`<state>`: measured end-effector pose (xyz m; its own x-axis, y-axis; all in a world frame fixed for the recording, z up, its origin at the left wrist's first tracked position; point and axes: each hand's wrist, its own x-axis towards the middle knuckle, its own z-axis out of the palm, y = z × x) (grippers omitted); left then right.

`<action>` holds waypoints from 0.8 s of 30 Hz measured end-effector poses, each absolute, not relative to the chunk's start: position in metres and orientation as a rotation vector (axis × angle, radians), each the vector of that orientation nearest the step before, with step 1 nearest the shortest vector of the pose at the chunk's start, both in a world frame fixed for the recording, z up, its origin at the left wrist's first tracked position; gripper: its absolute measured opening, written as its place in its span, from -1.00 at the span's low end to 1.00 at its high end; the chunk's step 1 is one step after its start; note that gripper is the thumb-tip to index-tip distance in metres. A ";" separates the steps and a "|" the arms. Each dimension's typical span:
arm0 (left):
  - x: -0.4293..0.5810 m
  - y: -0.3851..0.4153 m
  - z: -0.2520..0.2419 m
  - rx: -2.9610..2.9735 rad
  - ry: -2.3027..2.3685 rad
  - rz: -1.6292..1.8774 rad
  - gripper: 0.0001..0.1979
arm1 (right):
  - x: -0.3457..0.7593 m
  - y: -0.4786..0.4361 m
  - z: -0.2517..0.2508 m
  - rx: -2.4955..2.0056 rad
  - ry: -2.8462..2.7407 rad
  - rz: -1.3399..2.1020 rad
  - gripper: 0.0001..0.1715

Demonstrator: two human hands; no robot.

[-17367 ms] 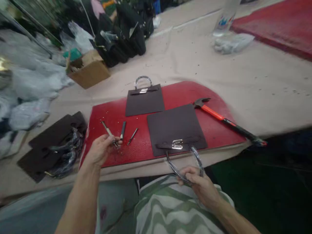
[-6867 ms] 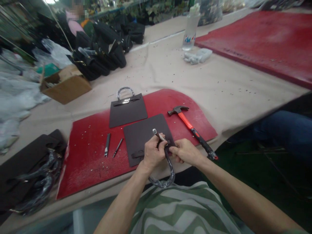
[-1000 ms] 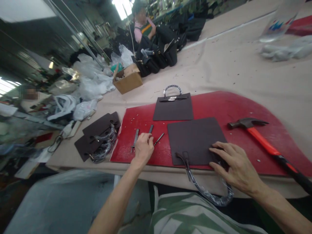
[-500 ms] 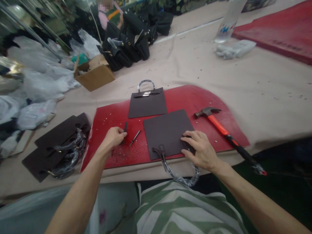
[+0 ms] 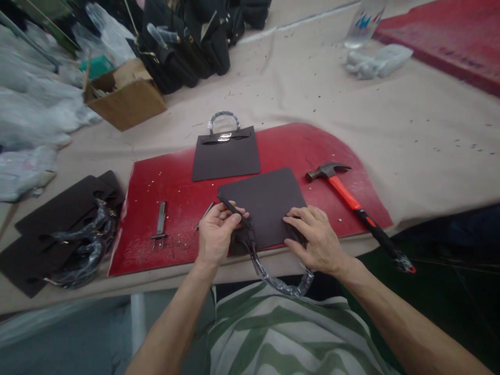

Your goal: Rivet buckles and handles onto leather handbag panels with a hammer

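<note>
A dark brown bag panel [image 5: 265,198] lies on the red mat [image 5: 144,192]. A plastic-wrapped bag handle [image 5: 287,286] loops over its near edge. My left hand [image 5: 216,229] pinches a narrow dark strip [image 5: 228,203] above the panel's left side, beside one handle end; its exact kind is unclear. My right hand [image 5: 316,237] rests on the panel's right side, thumb and fingers closed around the handle's other dark end, mostly hidden. Left of my left hand lie a pronged metal tool [image 5: 160,221] and a thin rod [image 5: 207,213], partly covered by the hand.
A claw hammer [image 5: 344,195] lies at the mat's right. Behind stands a panel with handle and metal fitting [image 5: 226,156]. More panels with wrapped handles [image 5: 62,229] are stacked left. Further back are a cardboard box [image 5: 125,99], black bags [image 5: 187,47] and a bottle [image 5: 363,26].
My left hand has moved right with the dark strip, from the mat to the panel's left handle end. The pronged tool now shows on the mat. My right hand stays put while the view shifts.
</note>
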<state>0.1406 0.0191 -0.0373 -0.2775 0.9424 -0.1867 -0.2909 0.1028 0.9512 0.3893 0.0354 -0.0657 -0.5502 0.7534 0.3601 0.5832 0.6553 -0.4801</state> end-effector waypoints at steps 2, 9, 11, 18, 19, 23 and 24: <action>0.152 0.016 -0.045 0.811 1.261 1.418 -0.63 | 0.389 0.036 -0.066 -1.032 -2.328 0.412 -0.58; 0.163 0.003 -0.056 1.139 1.351 1.358 -0.82 | 0.388 0.037 -0.064 -1.054 -2.318 0.447 -0.58; 0.163 0.002 -0.056 1.182 1.368 1.339 -0.84 | 0.389 0.036 -0.064 -1.061 -2.315 0.460 -0.57; 0.166 0.002 -0.059 1.274 1.372 1.317 -0.86 | 0.389 0.036 -0.065 -1.062 -2.306 0.453 -0.57; 0.166 0.002 -0.060 1.293 1.376 1.309 -0.86 | 0.389 0.036 -0.064 -1.056 -2.307 0.449 -0.57; 0.166 0.000 -0.063 1.425 1.395 1.292 -0.87 | 0.389 0.037 -0.063 -1.053 -2.302 0.444 -0.58; 0.167 0.000 -0.063 1.490 1.406 1.288 -0.87 | 0.389 0.037 -0.063 -1.053 -2.300 0.443 -0.58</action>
